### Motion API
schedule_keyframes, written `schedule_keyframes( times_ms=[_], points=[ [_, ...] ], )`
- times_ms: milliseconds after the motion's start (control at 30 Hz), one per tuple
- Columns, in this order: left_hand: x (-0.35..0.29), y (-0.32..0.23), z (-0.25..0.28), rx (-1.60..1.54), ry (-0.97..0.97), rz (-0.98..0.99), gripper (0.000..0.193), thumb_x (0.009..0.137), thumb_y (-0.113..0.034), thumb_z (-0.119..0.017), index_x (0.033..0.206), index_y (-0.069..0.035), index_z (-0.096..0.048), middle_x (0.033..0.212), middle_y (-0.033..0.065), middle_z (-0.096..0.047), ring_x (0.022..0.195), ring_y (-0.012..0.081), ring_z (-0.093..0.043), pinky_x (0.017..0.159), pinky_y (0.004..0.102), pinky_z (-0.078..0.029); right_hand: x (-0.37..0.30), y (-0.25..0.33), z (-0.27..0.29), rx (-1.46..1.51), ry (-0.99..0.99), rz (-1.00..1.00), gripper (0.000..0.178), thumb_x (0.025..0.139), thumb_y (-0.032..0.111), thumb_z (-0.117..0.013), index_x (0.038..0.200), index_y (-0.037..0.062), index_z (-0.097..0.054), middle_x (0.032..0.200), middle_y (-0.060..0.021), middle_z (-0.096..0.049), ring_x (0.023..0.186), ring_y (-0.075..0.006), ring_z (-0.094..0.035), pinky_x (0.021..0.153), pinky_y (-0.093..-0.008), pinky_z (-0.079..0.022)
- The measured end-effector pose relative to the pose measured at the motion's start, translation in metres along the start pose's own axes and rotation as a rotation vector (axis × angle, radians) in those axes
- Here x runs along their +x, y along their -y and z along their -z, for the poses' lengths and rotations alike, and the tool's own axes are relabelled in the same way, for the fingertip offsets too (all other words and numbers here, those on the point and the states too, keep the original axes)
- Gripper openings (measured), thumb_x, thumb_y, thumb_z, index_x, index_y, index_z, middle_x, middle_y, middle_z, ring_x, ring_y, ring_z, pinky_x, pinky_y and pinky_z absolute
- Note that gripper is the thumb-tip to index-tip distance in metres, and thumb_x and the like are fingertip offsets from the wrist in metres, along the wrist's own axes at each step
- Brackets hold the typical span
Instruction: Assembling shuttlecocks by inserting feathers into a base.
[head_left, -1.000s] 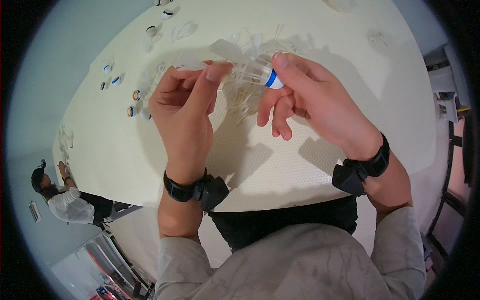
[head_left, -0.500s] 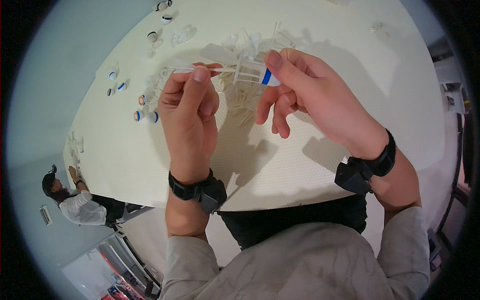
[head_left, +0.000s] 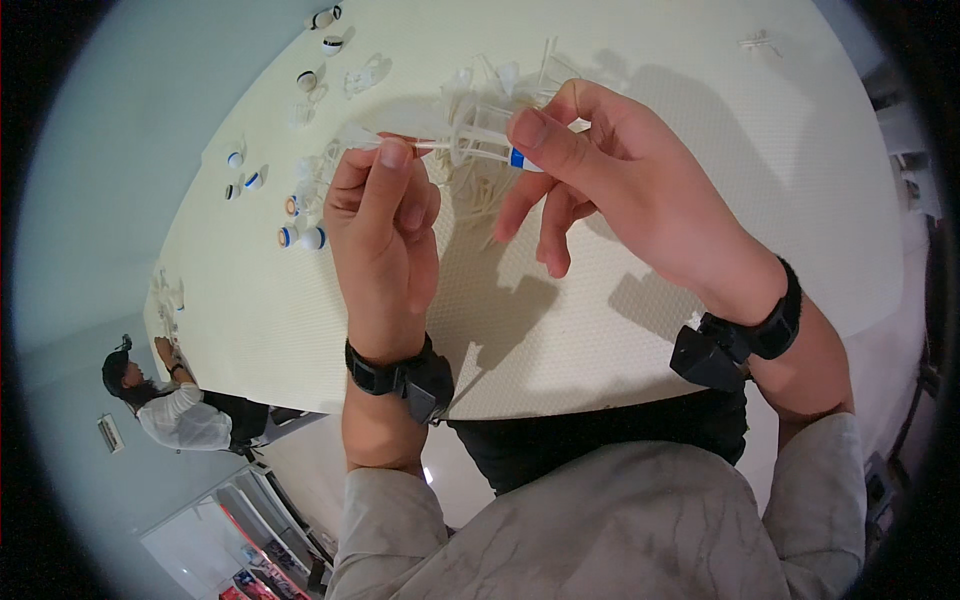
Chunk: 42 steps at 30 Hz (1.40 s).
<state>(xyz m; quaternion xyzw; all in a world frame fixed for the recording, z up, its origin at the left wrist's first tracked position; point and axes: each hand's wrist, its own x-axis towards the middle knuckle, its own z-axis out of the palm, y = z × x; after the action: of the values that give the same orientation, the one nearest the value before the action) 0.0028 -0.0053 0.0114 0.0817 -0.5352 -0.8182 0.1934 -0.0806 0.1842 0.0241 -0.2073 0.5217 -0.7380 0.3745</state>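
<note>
Above the table, my right hand (head_left: 630, 180) grips a shuttlecock (head_left: 483, 138) by its white, blue-banded cork end, thumb on top, with the lower fingers hanging loose. Thin white ribs run from the cork to a ring that faces left. My left hand (head_left: 385, 200) pinches a thin white shuttlecock feather (head_left: 425, 147) between thumb and forefinger. The stem of this feather reaches the ring; whether it is fixed there I cannot tell. Under and behind both hands lies a pile of white feathers and stems (head_left: 470, 195), partly hidden.
Several blue-banded corks (head_left: 312, 238) lie left of my left hand. Farther off are dark-banded corks (head_left: 306, 80) and a clear shuttlecock skirt (head_left: 367, 75). A few white stems (head_left: 760, 42) lie at the far right. At the table's left edge another person (head_left: 180, 410) is seated.
The shuttlecock and my right hand have shifted slightly left, closer to my left hand, and the right thumb now covers more of the ribs. The whole view has turned a little.
</note>
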Motion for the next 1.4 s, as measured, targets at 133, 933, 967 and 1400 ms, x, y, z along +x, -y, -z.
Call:
schedule_keyframes(
  times_ms=[133, 933, 967, 1400],
  points=[
    [-0.001, 0.000, -0.003, 0.050, 0.016, 0.025, 0.013, 0.102, -0.018, -0.054, 0.096, -0.007, -0.059, 0.075, -0.0046, -0.049, 0.060, 0.0041, -0.034, 0.053, 0.0219, -0.028, -0.001, -0.001, 0.002, 0.008, 0.021, 0.044, 0.040, 0.101, 0.040, -0.055, 0.096, 0.0003, -0.049, 0.079, -0.0234, -0.069, 0.051, -0.0201, -0.064, 0.052, -0.0281, -0.051],
    [0.000, -0.003, -0.001, 0.107, 0.026, -0.038, 0.012, 0.100, -0.013, -0.058, 0.091, -0.006, -0.063, 0.077, -0.0034, -0.055, 0.058, 0.0043, -0.033, 0.051, 0.0210, -0.027, 0.002, -0.003, 0.005, 0.002, 0.033, -0.068, 0.043, 0.101, 0.041, -0.054, 0.099, -0.0012, -0.052, 0.072, -0.0093, -0.062, 0.067, -0.0229, -0.071, 0.052, -0.0291, -0.055],
    [0.000, -0.002, -0.002, 0.127, 0.001, -0.038, 0.013, 0.100, -0.013, -0.058, 0.091, -0.006, -0.064, 0.077, -0.0033, -0.055, 0.058, 0.0042, -0.033, 0.051, 0.0209, -0.027, 0.002, -0.002, 0.005, 0.022, 0.046, -0.103, 0.044, 0.101, 0.043, -0.053, 0.097, -0.0005, -0.052, 0.068, -0.0064, -0.058, 0.069, -0.0232, -0.072, 0.051, -0.0289, -0.055],
    [-0.001, -0.001, -0.005, 0.094, -0.036, -0.031, 0.014, 0.100, -0.014, -0.059, 0.094, -0.002, -0.066, 0.076, -0.0022, -0.056, 0.057, 0.0043, -0.032, 0.051, 0.0213, -0.025, 0.003, -0.003, 0.007, -0.250, 0.014, 0.158, 0.027, 0.102, 0.027, -0.056, 0.097, 0.0011, -0.048, 0.085, -0.0175, -0.071, 0.061, -0.0211, -0.069, 0.053, -0.0302, -0.054]
  ],
)
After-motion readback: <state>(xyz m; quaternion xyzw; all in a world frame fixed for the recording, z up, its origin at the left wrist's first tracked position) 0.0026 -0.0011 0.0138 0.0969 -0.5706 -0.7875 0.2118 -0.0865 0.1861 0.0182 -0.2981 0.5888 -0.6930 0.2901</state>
